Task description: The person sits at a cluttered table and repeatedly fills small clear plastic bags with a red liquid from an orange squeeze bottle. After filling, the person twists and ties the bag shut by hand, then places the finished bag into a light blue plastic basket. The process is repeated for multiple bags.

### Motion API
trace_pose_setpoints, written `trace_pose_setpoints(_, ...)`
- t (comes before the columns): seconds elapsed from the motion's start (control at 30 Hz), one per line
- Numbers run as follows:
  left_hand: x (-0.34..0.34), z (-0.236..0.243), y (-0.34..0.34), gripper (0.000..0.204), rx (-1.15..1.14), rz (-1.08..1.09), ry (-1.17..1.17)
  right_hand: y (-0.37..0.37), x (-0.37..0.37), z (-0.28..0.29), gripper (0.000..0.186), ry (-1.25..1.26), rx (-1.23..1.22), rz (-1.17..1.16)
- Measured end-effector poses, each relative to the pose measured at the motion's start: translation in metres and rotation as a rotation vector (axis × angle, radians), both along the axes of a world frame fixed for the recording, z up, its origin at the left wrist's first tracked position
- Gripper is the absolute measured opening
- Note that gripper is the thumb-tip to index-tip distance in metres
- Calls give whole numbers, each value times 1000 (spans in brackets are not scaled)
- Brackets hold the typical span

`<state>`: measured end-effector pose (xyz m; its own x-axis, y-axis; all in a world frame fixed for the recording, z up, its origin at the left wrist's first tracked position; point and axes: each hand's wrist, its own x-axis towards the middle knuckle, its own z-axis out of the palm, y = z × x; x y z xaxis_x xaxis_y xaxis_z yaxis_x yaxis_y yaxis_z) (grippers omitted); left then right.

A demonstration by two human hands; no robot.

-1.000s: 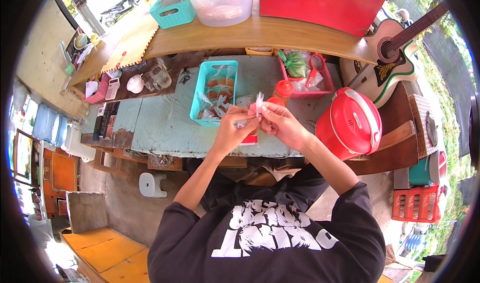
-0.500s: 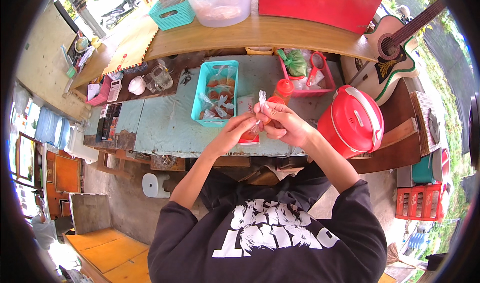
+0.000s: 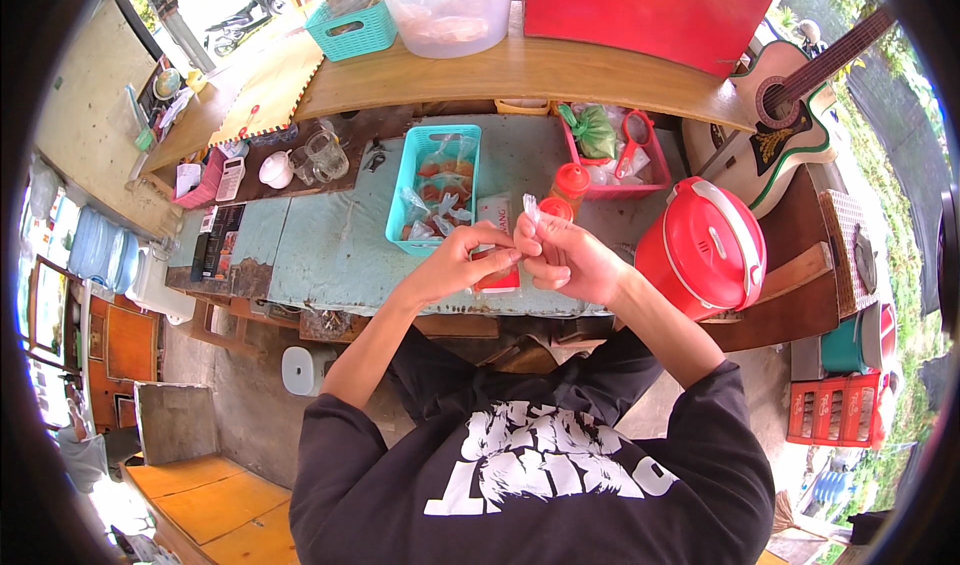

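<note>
Clear plastic bag point(image 3: 530, 208): held above the blue-painted table point(image 3: 330, 255), its gathered neck upright. Right hand point(image 3: 580, 260) pinches the neck; left hand point(image 3: 455, 260) is close beside, fingers bent toward the bag, though whether they grip cannot be told. Step in hand, judged: working the neck; next move would call for a firm pinch there. Beyond: turquoise basket point(image 3: 402, 180) of filled bags point(image 3: 440, 190); orange-red squeeze bottle point(image 3: 571, 180).

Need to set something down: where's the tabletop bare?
Widest: blue tabletop between dark packages and long turquoise basket. Smaller: between that and the right-hand pink basket. Crowded: around left hand, right hand, packet and red bottle.
</note>
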<state>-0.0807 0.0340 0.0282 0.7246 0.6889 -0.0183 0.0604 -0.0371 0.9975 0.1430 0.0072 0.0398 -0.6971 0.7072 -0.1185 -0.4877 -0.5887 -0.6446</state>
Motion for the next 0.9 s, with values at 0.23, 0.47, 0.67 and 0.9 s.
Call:
trace_pose_setpoints(0.23, 3, 6, -2, 14, 859, 84, 108, -6, 3, 25, 26, -236, -20, 29)
trace_pose_setpoints(0.47, 5, 30, -5, 5, 1220, 123, 166, -15, 3, 43, 31, -342, 30, -9)
trace_pose_setpoints(0.67, 1, 39, -5, 4, 1273, 142, 169, -19, 3, 45, 33, -342, 32, -94)
trace_pose_setpoints(0.9, 2, 36, -3, 8, 1233, 188, 133, -14, 8, 44, 34, -343, 58, -91)
